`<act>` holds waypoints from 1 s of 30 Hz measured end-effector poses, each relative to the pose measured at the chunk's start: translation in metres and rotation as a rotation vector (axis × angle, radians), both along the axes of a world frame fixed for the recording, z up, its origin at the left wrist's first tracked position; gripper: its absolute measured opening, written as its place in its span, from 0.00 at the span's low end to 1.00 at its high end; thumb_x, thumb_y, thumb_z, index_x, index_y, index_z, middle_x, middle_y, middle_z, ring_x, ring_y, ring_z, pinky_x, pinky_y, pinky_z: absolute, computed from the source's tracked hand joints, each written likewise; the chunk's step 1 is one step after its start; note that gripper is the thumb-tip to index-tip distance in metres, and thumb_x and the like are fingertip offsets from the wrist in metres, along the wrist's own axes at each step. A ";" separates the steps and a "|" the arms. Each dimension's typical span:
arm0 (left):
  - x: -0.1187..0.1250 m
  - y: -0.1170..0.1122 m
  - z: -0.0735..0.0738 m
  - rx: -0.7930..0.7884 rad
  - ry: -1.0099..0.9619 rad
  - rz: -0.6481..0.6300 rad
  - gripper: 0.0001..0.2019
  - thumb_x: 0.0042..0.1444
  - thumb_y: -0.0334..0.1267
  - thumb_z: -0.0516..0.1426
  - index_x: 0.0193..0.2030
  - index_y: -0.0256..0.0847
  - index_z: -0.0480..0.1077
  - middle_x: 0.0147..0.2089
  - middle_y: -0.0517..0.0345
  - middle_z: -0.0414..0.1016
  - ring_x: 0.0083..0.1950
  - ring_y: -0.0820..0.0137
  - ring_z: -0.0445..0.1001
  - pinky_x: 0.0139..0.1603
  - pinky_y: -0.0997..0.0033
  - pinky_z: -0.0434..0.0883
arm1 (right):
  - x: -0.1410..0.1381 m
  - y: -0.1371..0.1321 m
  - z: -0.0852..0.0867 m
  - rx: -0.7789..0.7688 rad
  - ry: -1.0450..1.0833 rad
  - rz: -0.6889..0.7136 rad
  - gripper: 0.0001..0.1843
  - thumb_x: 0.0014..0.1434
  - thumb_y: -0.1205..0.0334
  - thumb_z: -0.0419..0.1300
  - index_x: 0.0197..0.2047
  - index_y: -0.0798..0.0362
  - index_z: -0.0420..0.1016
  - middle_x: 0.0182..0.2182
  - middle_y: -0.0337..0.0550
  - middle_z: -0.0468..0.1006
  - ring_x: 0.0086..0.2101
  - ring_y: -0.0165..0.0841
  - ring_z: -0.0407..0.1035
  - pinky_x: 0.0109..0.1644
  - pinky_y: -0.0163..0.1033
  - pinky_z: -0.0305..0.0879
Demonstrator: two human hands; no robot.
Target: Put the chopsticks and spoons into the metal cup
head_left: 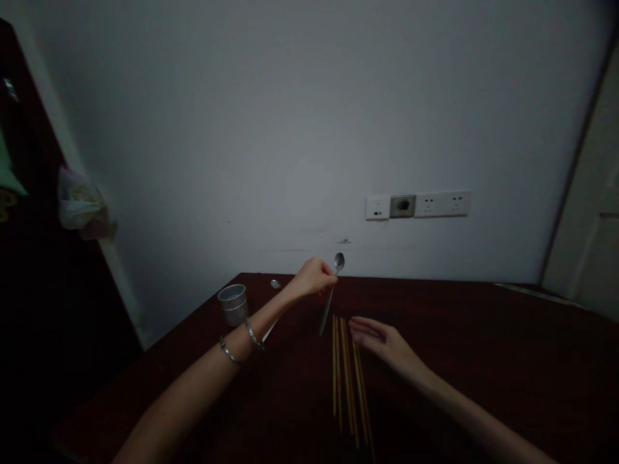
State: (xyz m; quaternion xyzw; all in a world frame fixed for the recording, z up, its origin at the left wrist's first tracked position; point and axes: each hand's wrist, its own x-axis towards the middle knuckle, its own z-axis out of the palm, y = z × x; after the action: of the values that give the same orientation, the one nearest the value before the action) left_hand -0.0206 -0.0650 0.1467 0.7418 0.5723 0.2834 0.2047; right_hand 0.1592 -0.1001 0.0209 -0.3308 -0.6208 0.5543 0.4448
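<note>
My left hand (315,277) is closed on a metal spoon (327,308), pinching it below the bowl. The spoon's bowl points up toward the wall and its handle slants down to the left. Several thin wooden chopsticks (346,377) lie side by side on the dark red table (459,361). Over their far ends on the right, my right hand (382,343) is held with fingers stretched out; whether it touches them I cannot tell. A second spoon (275,283) lies to the left, partly hidden behind my left forearm.
A grey metal cup (234,304) stands at the table's left edge, beside my left forearm. Behind the table rises a pale wall with a row of sockets (418,205). A plastic bag (80,203) hangs at the far left, and a light door (587,219) is at the right.
</note>
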 end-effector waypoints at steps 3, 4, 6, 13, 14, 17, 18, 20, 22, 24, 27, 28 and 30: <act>0.022 0.001 -0.015 -0.007 -0.039 -0.031 0.06 0.45 0.32 0.54 0.25 0.32 0.71 0.16 0.61 0.66 0.16 0.78 0.64 0.17 0.81 0.62 | -0.012 -0.014 0.005 -0.118 0.132 0.015 0.31 0.38 0.54 0.67 0.46 0.58 0.69 0.46 0.55 0.73 0.45 0.41 0.68 0.52 0.46 0.62; 0.027 0.001 -0.018 -0.004 -0.051 -0.031 0.06 0.45 0.32 0.54 0.24 0.32 0.71 0.16 0.61 0.66 0.16 0.78 0.64 0.17 0.81 0.62 | -0.014 -0.016 0.006 -0.155 0.149 0.015 0.31 0.38 0.54 0.67 0.46 0.58 0.69 0.44 0.55 0.74 0.44 0.40 0.69 0.51 0.45 0.63; 0.036 -0.002 -0.021 0.002 -0.067 -0.016 0.06 0.45 0.32 0.54 0.24 0.32 0.71 0.15 0.61 0.65 0.16 0.78 0.64 0.17 0.81 0.62 | -0.016 -0.017 0.005 -0.219 0.156 0.017 0.29 0.40 0.55 0.67 0.45 0.58 0.70 0.41 0.53 0.75 0.41 0.38 0.71 0.47 0.43 0.67; 0.052 -0.005 -0.035 0.013 -0.183 -0.025 0.08 0.49 0.34 0.54 0.29 0.31 0.72 0.16 0.62 0.65 0.16 0.77 0.66 0.17 0.81 0.61 | -0.015 -0.015 0.003 -0.280 0.100 -0.050 0.15 0.44 0.60 0.65 0.34 0.61 0.72 0.29 0.49 0.78 0.28 0.33 0.74 0.33 0.35 0.72; 0.052 -0.004 -0.036 0.043 -0.171 -0.048 0.09 0.50 0.35 0.54 0.30 0.31 0.72 0.17 0.61 0.67 0.17 0.77 0.66 0.18 0.80 0.62 | -0.012 -0.015 0.004 -0.281 0.085 -0.065 0.13 0.44 0.62 0.64 0.32 0.60 0.72 0.29 0.49 0.78 0.26 0.32 0.74 0.31 0.34 0.72; 0.046 -0.005 -0.033 0.312 -0.018 -0.121 0.11 0.54 0.36 0.52 0.35 0.32 0.72 0.26 0.54 0.73 0.26 0.74 0.71 0.26 0.76 0.67 | -0.003 -0.014 0.010 -0.271 0.041 -0.088 0.08 0.46 0.64 0.63 0.30 0.60 0.72 0.28 0.48 0.78 0.24 0.29 0.73 0.29 0.32 0.72; 0.043 -0.006 -0.031 0.442 0.077 -0.175 0.10 0.54 0.35 0.52 0.38 0.33 0.72 0.31 0.51 0.75 0.31 0.72 0.72 0.32 0.74 0.68 | 0.001 -0.013 0.012 -0.269 0.022 -0.089 0.07 0.46 0.65 0.63 0.29 0.60 0.72 0.27 0.47 0.78 0.24 0.29 0.73 0.29 0.31 0.71; 0.037 -0.010 -0.026 0.665 0.313 -0.333 0.13 0.55 0.30 0.50 0.46 0.35 0.69 0.43 0.48 0.73 0.44 0.70 0.70 0.41 0.71 0.67 | 0.008 -0.013 0.018 -0.275 -0.022 -0.092 0.06 0.46 0.66 0.63 0.28 0.60 0.72 0.26 0.46 0.78 0.23 0.28 0.72 0.28 0.31 0.71; 0.034 -0.013 -0.024 0.775 0.554 -0.483 0.16 0.55 0.26 0.48 0.50 0.35 0.65 0.51 0.47 0.68 0.51 0.68 0.66 0.45 0.70 0.66 | 0.014 -0.014 0.024 -0.281 -0.063 -0.084 0.06 0.45 0.66 0.63 0.27 0.60 0.72 0.24 0.45 0.77 0.23 0.28 0.72 0.27 0.30 0.71; 0.032 -0.015 -0.024 0.795 0.726 -0.550 0.16 0.55 0.25 0.49 0.50 0.35 0.65 0.54 0.48 0.66 0.51 0.67 0.66 0.43 0.70 0.67 | 0.017 -0.015 0.028 -0.270 -0.095 -0.059 0.06 0.44 0.66 0.63 0.27 0.60 0.73 0.25 0.44 0.77 0.23 0.28 0.72 0.27 0.30 0.71; 0.031 -0.015 -0.028 0.770 0.824 -0.565 0.12 0.55 0.26 0.49 0.44 0.35 0.68 0.48 0.48 0.70 0.45 0.68 0.69 0.39 0.72 0.66 | 0.020 -0.017 0.030 -0.236 -0.147 -0.004 0.07 0.44 0.64 0.63 0.27 0.59 0.74 0.25 0.45 0.78 0.24 0.29 0.73 0.27 0.30 0.70; 0.031 -0.014 -0.029 0.761 0.828 -0.561 0.11 0.55 0.26 0.49 0.42 0.35 0.69 0.46 0.48 0.72 0.44 0.69 0.69 0.38 0.73 0.66 | 0.021 -0.017 0.031 -0.225 -0.168 0.011 0.07 0.44 0.63 0.63 0.26 0.59 0.74 0.25 0.45 0.78 0.24 0.29 0.73 0.27 0.31 0.70; 0.029 -0.013 -0.030 0.745 0.830 -0.544 0.10 0.55 0.26 0.49 0.40 0.35 0.70 0.41 0.48 0.73 0.42 0.69 0.70 0.38 0.73 0.65 | 0.027 -0.014 0.033 -0.191 -0.200 0.030 0.07 0.44 0.62 0.63 0.25 0.58 0.74 0.25 0.45 0.78 0.24 0.29 0.72 0.27 0.31 0.70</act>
State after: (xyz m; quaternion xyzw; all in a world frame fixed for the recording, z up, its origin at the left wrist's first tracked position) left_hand 0.0082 -0.0779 0.1165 0.9311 0.2570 0.0895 -0.2428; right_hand 0.1860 -0.1145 0.0535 -0.4161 -0.6113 0.5818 0.3387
